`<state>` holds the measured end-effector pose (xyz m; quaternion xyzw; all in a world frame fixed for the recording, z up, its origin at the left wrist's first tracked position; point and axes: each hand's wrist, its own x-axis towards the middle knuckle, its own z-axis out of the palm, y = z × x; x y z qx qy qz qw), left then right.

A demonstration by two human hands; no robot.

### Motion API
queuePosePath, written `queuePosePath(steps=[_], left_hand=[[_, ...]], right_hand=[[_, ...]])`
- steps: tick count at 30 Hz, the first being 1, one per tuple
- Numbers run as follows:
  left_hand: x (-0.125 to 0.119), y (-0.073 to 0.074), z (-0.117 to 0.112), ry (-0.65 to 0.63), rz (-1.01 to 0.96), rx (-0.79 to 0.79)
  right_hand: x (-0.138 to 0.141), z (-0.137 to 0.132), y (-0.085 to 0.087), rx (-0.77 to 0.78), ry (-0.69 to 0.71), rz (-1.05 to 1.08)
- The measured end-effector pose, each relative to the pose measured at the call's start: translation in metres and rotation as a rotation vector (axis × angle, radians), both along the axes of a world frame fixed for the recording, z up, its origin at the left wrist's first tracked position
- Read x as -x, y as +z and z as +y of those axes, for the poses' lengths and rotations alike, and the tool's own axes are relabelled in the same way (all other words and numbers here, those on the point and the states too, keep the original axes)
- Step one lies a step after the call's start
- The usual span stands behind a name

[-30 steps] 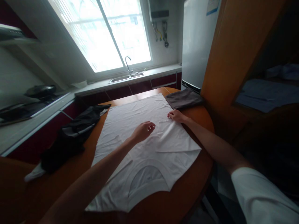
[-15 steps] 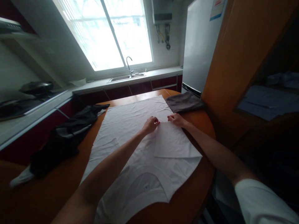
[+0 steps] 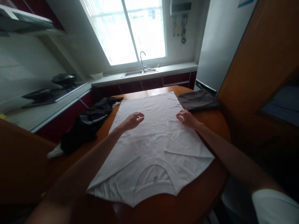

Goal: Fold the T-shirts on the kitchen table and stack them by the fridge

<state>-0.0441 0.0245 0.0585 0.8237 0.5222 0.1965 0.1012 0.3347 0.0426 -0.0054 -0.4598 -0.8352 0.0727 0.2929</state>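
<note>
A white T-shirt (image 3: 151,124) lies spread on the wooden table (image 3: 205,124), its neck opening toward me. Both of its sleeves are folded inward over the body. Above the left part of the shirt is my left hand (image 3: 133,120), fingers curved and apart, holding nothing. My right hand (image 3: 187,118) is at the upper edge of the folded right sleeve (image 3: 181,138), its fingers loosely bent with nothing visible between them. Whether its fingertips touch the cloth I cannot tell.
Dark clothing (image 3: 81,127) lies along the table's left edge. A folded dark grey cloth (image 3: 198,99) rests at the far right. Beyond the table are a counter with a sink (image 3: 140,72), a stove with a pan (image 3: 64,79), and a fridge (image 3: 221,46).
My hands have let go of the right sleeve's edge and moved apart. The left hand went leftward across the shirt. The camera view has turned left.
</note>
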Motion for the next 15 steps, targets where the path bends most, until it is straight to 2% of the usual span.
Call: queuePosePath(steps=[4,7,11,15], left_hand=[[0.054,-0.018,-0.042,0.049,0.088,0.038],[0.078,-0.040,-0.064,0.096,0.083,0.027],[0.088,-0.059,-0.079,0.119,0.002,-0.062],[0.083,-0.062,-0.080,0.112,-0.016,-0.097]], right_hand=[[0.017,-0.015,0.000,-0.020,0.045,-0.068],[0.025,-0.017,-0.002,0.002,0.018,-0.091],[0.027,-0.004,0.001,0.166,-0.032,-0.090],[0.026,0.017,0.010,0.325,-0.007,-0.066]])
